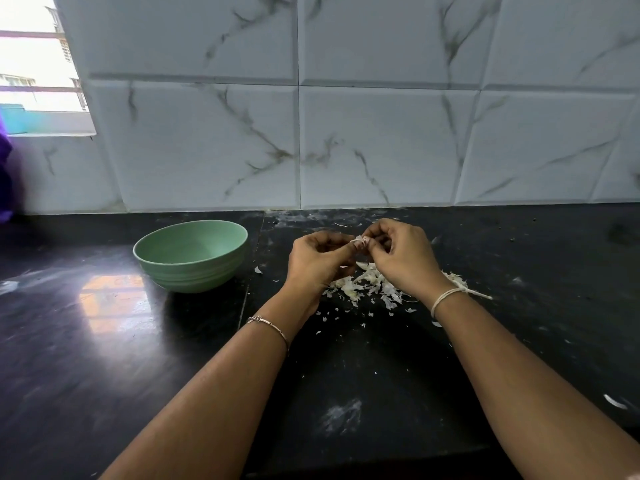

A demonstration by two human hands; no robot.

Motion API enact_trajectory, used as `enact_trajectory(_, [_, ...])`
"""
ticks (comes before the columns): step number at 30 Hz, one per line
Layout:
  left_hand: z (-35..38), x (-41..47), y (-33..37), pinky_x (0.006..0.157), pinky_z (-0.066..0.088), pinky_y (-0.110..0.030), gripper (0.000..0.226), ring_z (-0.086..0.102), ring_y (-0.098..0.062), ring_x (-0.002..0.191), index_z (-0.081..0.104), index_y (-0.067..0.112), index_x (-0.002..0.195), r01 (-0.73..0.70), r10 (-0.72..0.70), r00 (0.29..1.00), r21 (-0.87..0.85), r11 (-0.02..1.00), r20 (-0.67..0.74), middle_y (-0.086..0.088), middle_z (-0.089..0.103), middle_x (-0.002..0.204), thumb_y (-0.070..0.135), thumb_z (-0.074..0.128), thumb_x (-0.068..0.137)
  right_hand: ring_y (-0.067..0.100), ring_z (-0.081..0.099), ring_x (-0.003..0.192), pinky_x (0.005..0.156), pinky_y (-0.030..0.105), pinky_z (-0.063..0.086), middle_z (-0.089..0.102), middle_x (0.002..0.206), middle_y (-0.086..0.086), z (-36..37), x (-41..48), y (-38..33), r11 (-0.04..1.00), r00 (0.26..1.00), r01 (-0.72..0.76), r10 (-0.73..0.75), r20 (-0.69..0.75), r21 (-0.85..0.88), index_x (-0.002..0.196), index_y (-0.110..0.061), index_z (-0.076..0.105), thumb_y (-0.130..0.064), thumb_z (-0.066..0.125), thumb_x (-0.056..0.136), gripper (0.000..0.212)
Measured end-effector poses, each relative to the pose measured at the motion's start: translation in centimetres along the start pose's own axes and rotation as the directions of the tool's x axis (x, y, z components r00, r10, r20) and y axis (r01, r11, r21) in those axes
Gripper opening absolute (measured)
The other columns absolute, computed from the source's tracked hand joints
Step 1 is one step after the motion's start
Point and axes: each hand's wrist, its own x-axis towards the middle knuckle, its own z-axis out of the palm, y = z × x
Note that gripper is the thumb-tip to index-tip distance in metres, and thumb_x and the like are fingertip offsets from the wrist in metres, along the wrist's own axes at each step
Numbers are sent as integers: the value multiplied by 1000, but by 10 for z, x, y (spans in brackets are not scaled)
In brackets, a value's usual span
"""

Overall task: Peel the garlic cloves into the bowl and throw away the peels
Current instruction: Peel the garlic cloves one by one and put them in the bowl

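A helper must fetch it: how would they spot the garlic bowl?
Find the black countertop under the marble-look wall tiles. Left of the left hand stands a pale green bowl, the only dish there, unlike the loose white peels nearby.

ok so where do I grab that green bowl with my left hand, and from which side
Probably the right rim of the green bowl, thumb inside, coming from the right: it stands upright and open, its wall curves under to a narrow base, and that side is nearest your left hand, which now pinches the garlic clove.
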Motion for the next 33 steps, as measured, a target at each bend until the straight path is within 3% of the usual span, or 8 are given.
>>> enact_trajectory(14, [0, 3, -3, 66, 59, -26, 18, 64, -14, 65, 73, -2, 89, 12, -12, 1000, -13, 1000, 25, -12, 69, 73, 11, 79, 78, 15, 63, 86, 74, 36, 54, 69, 92, -7, -4, -5, -9, 962, 1000, 24, -28, -11, -273, 100, -26, 64, -21, 58, 93, 11])
enact_trajectory(18, [-1, 3, -4, 65, 59, -25, 18, 66, -15, 69, 71, -5, 92, 56, -53, 997, -47, 997, 53, -22, 71, 88, 10, 74, 83, 14, 61, 82, 69, 31, 51, 66, 86, -11, -5, -4, -7, 968, 1000, 1, -1, -3, -251, 97, -28, 64, -21, 59, 92, 10])
enact_trajectory(21, [-2, 4, -5, 64, 60, -25, 16, 66, -15, 69, 69, -6, 94, 93, -88, 994, -82, 992, 62, -15, 71, 84, 9, 68, 88, 12, 59, 75, 64, 26, 44, 61, 78, -14, -5, -3, -7, 976, 1000, -18, 19, 2, -219, 95, -29, 64, -22, 59, 93, 9])
enact_trajectory(33, [-5, 4, -5, 65, 60, -25, 13, 67, -15, 70, 67, -4, 97, 111, -104, 990, -77, 991, 98, -13, 70, 85, 7, 65, 90, 9, 63, 79, 72, 32, 53, 66, 82, -14, -6, -4, -9, 974, 998, -60, 60, -5, -217, 94, -31, 63, -23, 58, 93, 9])
